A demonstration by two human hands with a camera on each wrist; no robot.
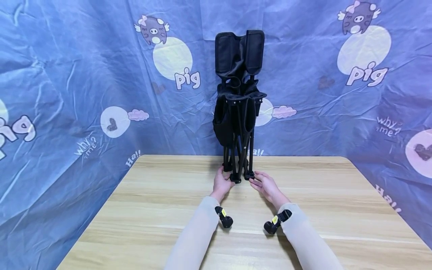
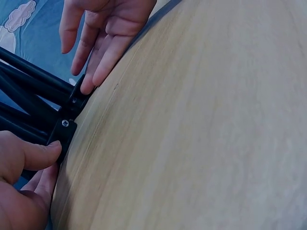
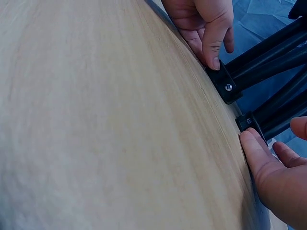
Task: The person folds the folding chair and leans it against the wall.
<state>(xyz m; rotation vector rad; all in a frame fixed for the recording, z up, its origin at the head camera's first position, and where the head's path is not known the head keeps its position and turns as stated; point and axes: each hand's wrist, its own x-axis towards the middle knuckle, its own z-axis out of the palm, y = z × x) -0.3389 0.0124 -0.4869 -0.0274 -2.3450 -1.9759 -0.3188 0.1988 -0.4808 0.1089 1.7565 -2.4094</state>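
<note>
A folded black camp chair point(image 1: 233, 123) stands upright at the far side of the wooden table, its fabric bunched around slim dark legs. My left hand point(image 1: 222, 184) holds it low on the left, thumb against a front plastic foot point(image 2: 62, 132) and fingers reaching behind. On the right, the fingertips of my right hand point(image 1: 266, 186) touch another foot point(image 3: 249, 122), with the fingers fairly straight. Both hands rest low, close over the wood. Screws show on the feet in both wrist views.
The pale wooden table point(image 1: 168, 225) spreads out in front of the chair. A blue cloth point(image 1: 303, 93) printed with pigs and words hangs behind and along both sides. Small black cameras are strapped to both wrists.
</note>
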